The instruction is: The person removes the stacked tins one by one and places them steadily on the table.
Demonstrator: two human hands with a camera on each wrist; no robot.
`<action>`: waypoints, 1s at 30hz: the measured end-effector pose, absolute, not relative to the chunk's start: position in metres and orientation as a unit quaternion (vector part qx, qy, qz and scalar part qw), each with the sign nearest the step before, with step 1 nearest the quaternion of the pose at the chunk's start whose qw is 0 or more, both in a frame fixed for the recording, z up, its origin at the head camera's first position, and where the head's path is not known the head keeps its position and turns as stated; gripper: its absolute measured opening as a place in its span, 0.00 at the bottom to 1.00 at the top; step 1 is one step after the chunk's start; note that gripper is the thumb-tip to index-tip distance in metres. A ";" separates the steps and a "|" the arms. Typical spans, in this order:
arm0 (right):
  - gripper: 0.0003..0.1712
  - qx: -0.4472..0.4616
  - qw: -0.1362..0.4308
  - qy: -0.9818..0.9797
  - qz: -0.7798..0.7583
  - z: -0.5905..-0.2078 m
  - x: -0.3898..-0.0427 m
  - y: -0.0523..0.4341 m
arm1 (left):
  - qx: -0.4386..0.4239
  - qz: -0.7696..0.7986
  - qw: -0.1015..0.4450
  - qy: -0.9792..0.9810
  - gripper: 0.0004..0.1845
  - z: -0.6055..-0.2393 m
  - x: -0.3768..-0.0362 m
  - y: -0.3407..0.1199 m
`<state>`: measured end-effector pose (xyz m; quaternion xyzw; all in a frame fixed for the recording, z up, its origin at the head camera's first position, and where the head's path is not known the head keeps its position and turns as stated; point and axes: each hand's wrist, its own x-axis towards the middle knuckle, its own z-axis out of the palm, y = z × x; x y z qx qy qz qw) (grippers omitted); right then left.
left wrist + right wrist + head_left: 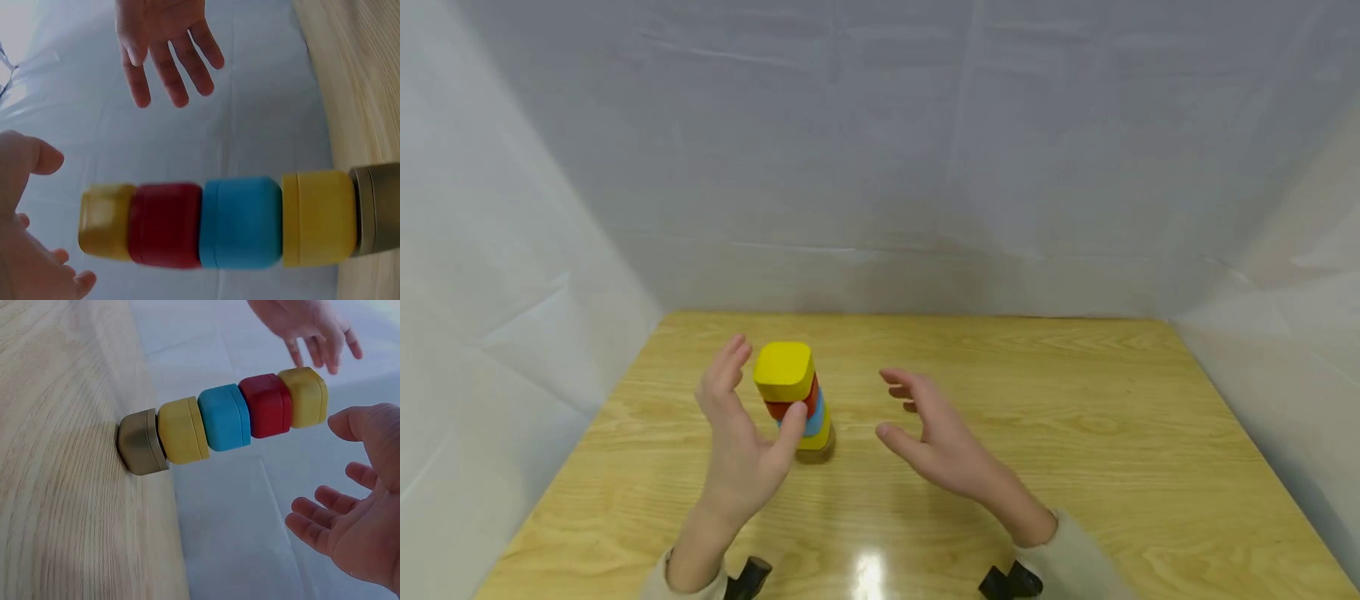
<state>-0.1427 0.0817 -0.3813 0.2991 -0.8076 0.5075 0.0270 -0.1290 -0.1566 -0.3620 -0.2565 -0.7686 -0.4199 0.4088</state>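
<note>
A light wooden table (1075, 433) stands enclosed by white sheet walls (880, 150).

A stack of blocks (793, 400) stands upright on the surface (1075, 433), left of centre. The left hand (741, 433) sits just beside the stack on its left, thumb in front of the lower blocks. The right hand (936, 442) is off to the stack's right, apart from it. So the stack stands between the two hands, with a backdrop wall (880, 167) behind the surface.
</note>
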 end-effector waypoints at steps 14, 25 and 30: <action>0.33 0.315 0.049 -0.798 0.512 -0.380 -0.150 0.053 | -0.238 -0.496 0.155 -0.821 0.51 -0.375 -0.142 -0.184; 0.34 0.325 0.092 -0.795 0.504 -0.370 -0.161 0.030 | -0.250 -0.539 0.094 -0.799 0.48 -0.384 -0.158 -0.189; 0.35 0.357 0.130 -0.787 0.486 -0.363 -0.169 0.017 | -0.253 -0.544 0.089 -0.795 0.47 -0.387 -0.164 -0.191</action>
